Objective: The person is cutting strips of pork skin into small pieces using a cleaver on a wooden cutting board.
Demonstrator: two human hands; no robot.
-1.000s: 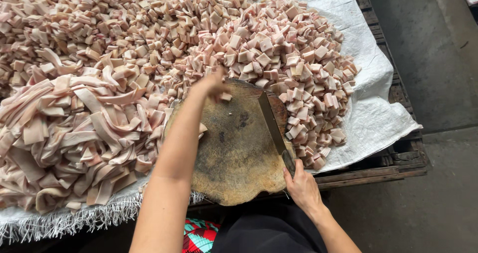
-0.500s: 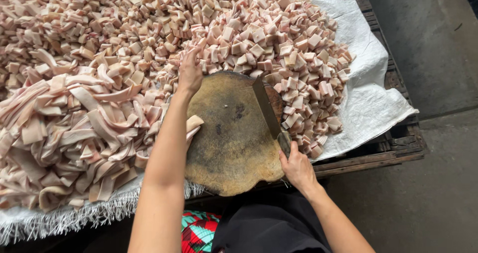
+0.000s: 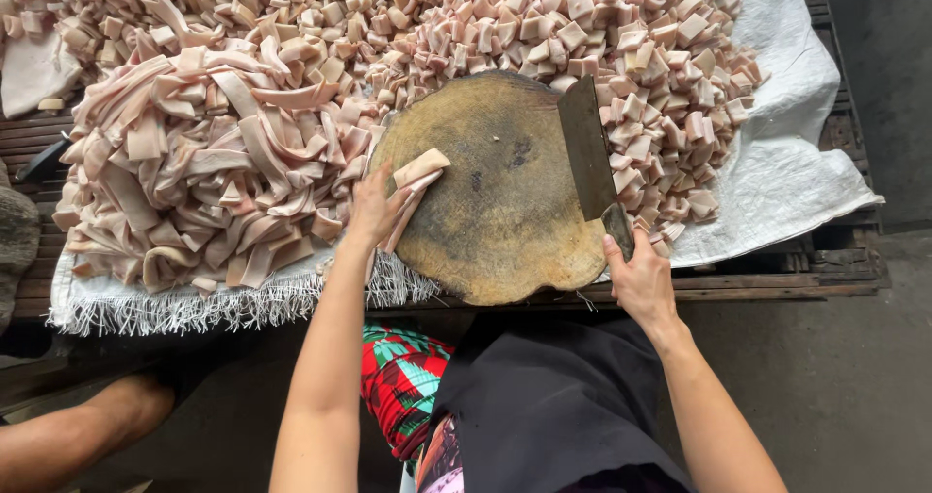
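Note:
A round, worn wooden chopping block [image 3: 495, 192] lies in the middle. My left hand [image 3: 377, 210] grips a pale pink strip [image 3: 416, 178] at the block's left edge, pulling it from the heap of long strips [image 3: 204, 163]. My right hand [image 3: 636, 275] holds the handle of a dark cleaver [image 3: 587, 148], whose blade rests flat along the block's right side. Small cut pink squares [image 3: 582, 27] are piled behind and to the right of the block.
A white woven sheet [image 3: 777, 182] with a frayed front edge covers a dark wooden pallet [image 3: 777, 284]. A bare leg [image 3: 78, 435] shows at lower left. Grey concrete floor [image 3: 854, 377] lies to the right.
My left hand left the cut squares behind the block, came back to the left edge and took hold of a strip. The cleaver stayed on the block's right side.

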